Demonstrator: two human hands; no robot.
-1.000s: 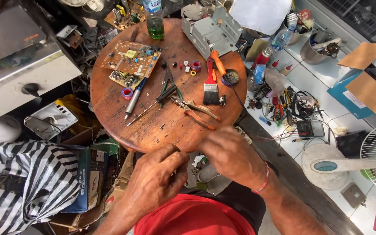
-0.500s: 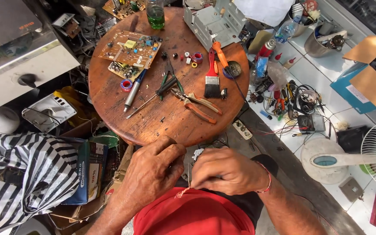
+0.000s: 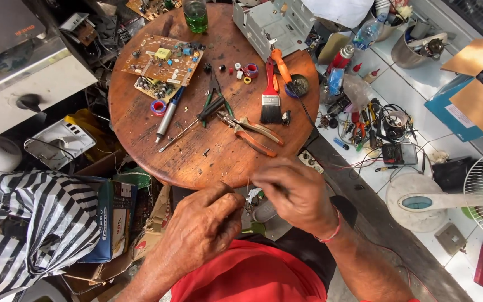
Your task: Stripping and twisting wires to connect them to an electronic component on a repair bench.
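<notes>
circuit board [image 3: 162, 63], paintbrush [image 3: 270, 95], pliers [image 3: 251, 132]

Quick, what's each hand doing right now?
Left hand: fingers curled shut, pinching something too small to identify.
Right hand: fingers pinched on a thin wire.

I see a round wooden worktop [image 3: 197, 159] carrying a circuit board [image 3: 163, 61], a green glass [image 3: 196, 15], pliers [image 3: 251, 131], a paintbrush [image 3: 270, 95], a pen-like tool [image 3: 166, 116] and tape rolls [image 3: 159, 107].
</notes>
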